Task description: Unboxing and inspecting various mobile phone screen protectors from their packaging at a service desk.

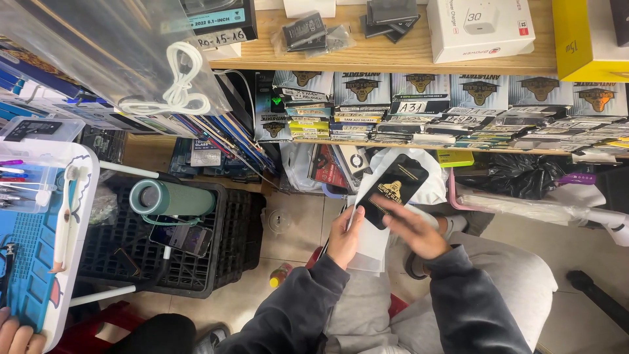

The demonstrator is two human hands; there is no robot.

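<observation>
My left hand (pixel 343 237) grips the left edge of a white sleeve (pixel 371 244) that rests over my lap. My right hand (pixel 414 229) holds a flat black packet with a gold emblem (pixel 395 187), tilted, its lower end against my fingers. The packet sits partly over the white sleeve. Both arms wear dark grey sleeves, and my grey trousers show below.
Stacks of flat packets (pixel 419 118) fill a low shelf ahead. A wooden shelf (pixel 393 56) above carries a white box (pixel 481 26) and a yellow box (pixel 590 36). A black crate (pixel 190 262) holds a green cylinder (pixel 171 196) and a phone (pixel 182 237). Another person's hand (pixel 16 334) shows bottom left.
</observation>
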